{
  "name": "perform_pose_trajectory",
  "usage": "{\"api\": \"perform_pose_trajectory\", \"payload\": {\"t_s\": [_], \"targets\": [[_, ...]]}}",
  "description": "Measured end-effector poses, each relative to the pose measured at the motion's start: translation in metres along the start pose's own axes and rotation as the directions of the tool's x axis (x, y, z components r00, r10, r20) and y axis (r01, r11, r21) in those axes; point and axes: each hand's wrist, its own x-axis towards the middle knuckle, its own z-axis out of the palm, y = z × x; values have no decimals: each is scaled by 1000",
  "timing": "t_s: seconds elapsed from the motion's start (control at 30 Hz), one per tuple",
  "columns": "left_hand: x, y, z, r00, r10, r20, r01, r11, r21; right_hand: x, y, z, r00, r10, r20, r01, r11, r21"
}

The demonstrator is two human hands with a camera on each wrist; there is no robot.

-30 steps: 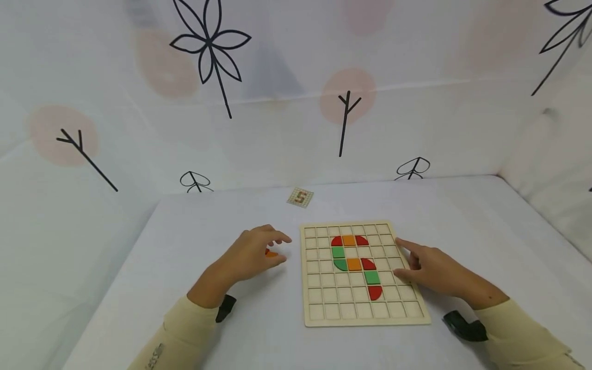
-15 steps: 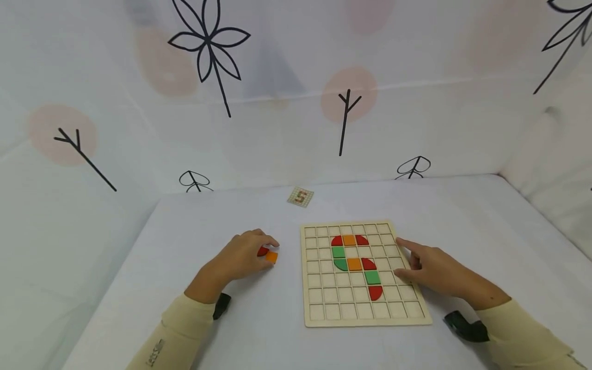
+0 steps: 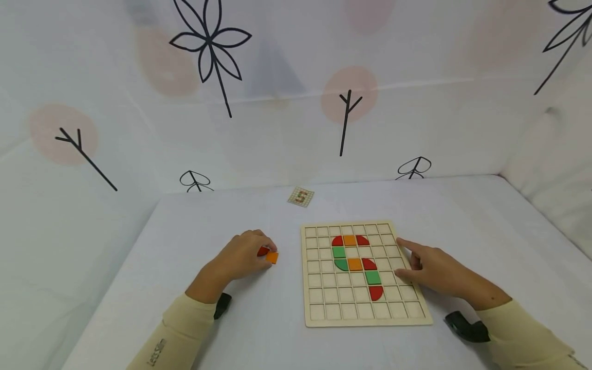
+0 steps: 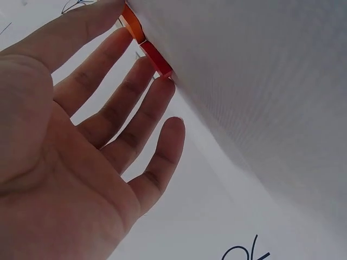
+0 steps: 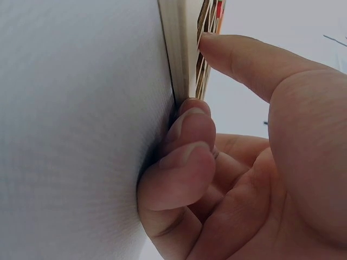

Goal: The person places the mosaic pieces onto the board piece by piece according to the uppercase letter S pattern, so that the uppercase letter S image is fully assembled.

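Note:
My left hand (image 3: pixel 242 256) is left of the wooden grid board (image 3: pixel 324 311), pinching an orange square tile (image 3: pixel 272 258) between thumb and index finger. A red tile (image 3: pixel 262 251) lies right beside it, partly hidden by the hand; the left wrist view shows the red tile (image 4: pixel 155 58) by the other fingertips. My right hand (image 3: pixel 437 270) holds the board's right edge, its thumb on top and curled fingers against the side in the right wrist view. On the board, red quarter-round tiles (image 3: pixel 376 293), a green quarter-round (image 3: pixel 341 264), green squares (image 3: pixel 372 277) and orange squares (image 3: pixel 354 264) form a curving line.
A small pattern card (image 3: pixel 301 197) with a similar tile figure lies on the white table (image 3: pixel 222 216) behind the board. A white cloth (image 3: pixel 277 139) printed with plants stands at the back and sides. Dark wrist straps (image 3: pixel 467 327) show below the sleeves.
My left hand has moved back left and down from beside the board, and its thumb and index finger have closed on the orange tile. The right hand stays at the board's edge.

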Motion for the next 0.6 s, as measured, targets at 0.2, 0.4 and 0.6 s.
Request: {"api": "perform_pose_trajectory", "payload": {"t_s": [0.2, 0.4, 0.6], "targets": [[0, 1, 0, 1000, -11, 8, 11, 1000, 7, 1, 1, 2, 1000, 19, 2, -19, 1000, -17], [0, 0, 1, 1000, -2, 1, 2, 1000, -6, 1, 1, 2, 1000, 23, 6, -23, 1000, -7], [1, 0, 1, 1000, -1, -8, 1, 1000, -19, 1, 0, 0, 1000, 18, 3, -18, 1000, -7]]}}
